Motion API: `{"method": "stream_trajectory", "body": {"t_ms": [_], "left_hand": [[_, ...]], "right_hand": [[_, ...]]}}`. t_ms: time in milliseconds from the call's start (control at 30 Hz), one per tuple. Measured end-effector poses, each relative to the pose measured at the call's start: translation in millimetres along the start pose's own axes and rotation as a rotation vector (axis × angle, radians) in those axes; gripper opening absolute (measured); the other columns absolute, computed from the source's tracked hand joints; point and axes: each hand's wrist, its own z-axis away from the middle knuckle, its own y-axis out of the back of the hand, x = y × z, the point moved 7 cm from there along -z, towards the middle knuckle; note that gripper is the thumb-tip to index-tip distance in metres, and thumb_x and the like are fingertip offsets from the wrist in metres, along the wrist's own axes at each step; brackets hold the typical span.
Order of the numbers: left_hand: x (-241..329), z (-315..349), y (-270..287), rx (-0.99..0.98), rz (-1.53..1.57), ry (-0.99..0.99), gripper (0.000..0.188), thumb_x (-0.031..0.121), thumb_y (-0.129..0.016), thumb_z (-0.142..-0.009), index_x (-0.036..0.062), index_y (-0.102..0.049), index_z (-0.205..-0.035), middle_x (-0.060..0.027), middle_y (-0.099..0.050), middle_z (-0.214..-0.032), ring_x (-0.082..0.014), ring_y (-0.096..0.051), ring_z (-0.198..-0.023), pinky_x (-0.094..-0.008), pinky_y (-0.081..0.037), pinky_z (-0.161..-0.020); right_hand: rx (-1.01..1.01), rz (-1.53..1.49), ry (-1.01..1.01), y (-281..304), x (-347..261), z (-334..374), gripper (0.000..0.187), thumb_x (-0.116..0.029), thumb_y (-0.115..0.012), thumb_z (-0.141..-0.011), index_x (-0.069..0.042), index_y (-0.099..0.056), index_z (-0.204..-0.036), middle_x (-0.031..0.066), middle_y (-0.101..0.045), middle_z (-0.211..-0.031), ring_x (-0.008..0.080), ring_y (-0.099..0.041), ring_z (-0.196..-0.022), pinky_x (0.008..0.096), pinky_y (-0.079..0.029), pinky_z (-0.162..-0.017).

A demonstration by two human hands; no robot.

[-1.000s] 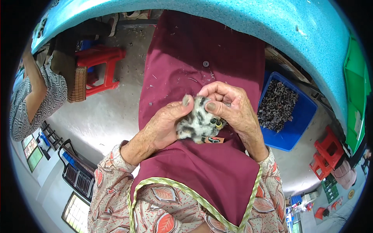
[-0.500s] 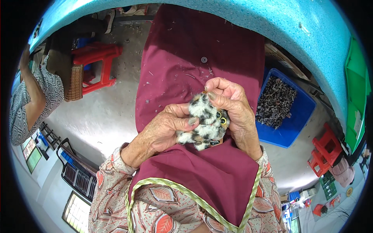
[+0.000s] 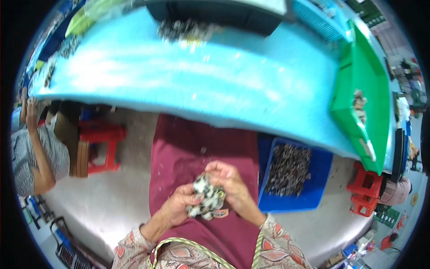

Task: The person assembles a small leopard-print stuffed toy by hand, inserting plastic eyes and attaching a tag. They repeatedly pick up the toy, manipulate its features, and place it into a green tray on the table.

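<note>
A small furry plush toy (image 3: 205, 197), white with black and tan patches, is held between my two hands above the maroon apron (image 3: 168, 148) over my lap. Yellow-ringed eyes show on its right side, and a small tan tag hangs below. My left hand (image 3: 180, 205) grips the toy's left side, thumb pressed on the fur. My right hand (image 3: 230, 186) curls round its upper right side, thumb and fingertips pinched near the top. Blur hides whatever those fingertips pinch.
Ahead stands a blue table (image 3: 201, 85) with a dark tray (image 3: 215, 15), furry pieces (image 3: 190, 31) and a green bin (image 3: 349, 89). Below right, a blue crate (image 3: 291, 204) holds many furry pieces. Red stools (image 3: 107, 154) stand at both sides. Another person (image 3: 40, 152) sits at left.
My view has tilted up, showing more of the table, its dark tray and the green bin. Both hands keep hold of the plush toy, now lower in the picture.
</note>
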Motion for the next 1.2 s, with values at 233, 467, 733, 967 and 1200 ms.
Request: {"method": "stream_trajectory", "body": {"t_ms": [233, 467, 733, 967, 1200], "left_hand": [[25.6, -1.5, 12.4, 0.078, -0.125, -0.020, 0.022, 0.001, -0.064, -0.083, -0.0044, -0.063, -0.104, -0.0122, -0.069, -0.095, -0.0218, -0.068, -0.084, -0.0343, -0.058, -0.076], [47.9, 7.8, 64.9, 0.164, -0.682, -0.070, 0.022, 0.002, -0.068, -0.081, -0.0008, -0.067, -0.103, -0.0045, -0.069, -0.090, -0.0091, -0.063, -0.081, -0.0237, -0.050, -0.076], [69.5, 21.5, 0.4, 0.398, -1.763, -0.518, 0.034, 0.006, -0.071, -0.072, 0.0039, -0.062, -0.105, -0.0100, -0.065, -0.088, -0.0294, -0.064, -0.080, -0.0377, -0.051, -0.073], [150.6, 52.3, -89.2, 0.389, -1.877, -1.234, 0.018, 0.010, -0.074, -0.068, 0.0060, -0.062, -0.080, -0.0099, -0.058, -0.077, -0.0300, -0.054, -0.072, -0.0402, -0.044, -0.067], [306.7, 9.9, -145.5, 0.420, -1.822, -1.661, 0.009, -0.002, -0.064, -0.077, 0.0017, -0.064, -0.085, -0.0108, -0.061, -0.079, -0.0261, -0.060, -0.071, -0.0341, -0.047, -0.063]], "right_hand": [[-0.086, 0.260, 0.095, -18.9, -18.6, -6.9, 0.024, -0.008, -0.067, -0.086, 0.000, -0.057, -0.106, 0.0041, -0.066, -0.088, 0.0089, -0.063, -0.078, 0.0211, -0.050, -0.069], [-0.025, 0.998, 0.421, -46.1, -114.9, 25.4, 0.021, -0.003, -0.066, -0.083, 0.000, -0.063, -0.104, 0.0048, -0.067, -0.082, 0.0077, -0.060, -0.071, 0.0218, -0.049, -0.062], [0.240, 1.061, 0.706, -64.2, -236.3, 46.3, 0.013, -0.003, -0.065, -0.085, 0.002, -0.064, -0.097, 0.0050, -0.068, -0.080, 0.0082, -0.060, -0.068, 0.0211, -0.048, -0.064], [0.248, 1.290, 0.758, -68.8, -254.2, 53.7, 0.011, -0.001, -0.065, -0.083, 0.002, -0.066, -0.094, 0.0071, -0.069, -0.078, 0.0098, -0.064, -0.069, 0.0225, -0.049, -0.064], [0.306, 1.319, 0.802, -65.4, -248.5, 55.0, 0.009, 0.001, -0.065, -0.081, 0.002, -0.065, -0.090, 0.0072, -0.067, -0.075, 0.0117, -0.063, -0.067, 0.0238, -0.048, -0.061]]}}
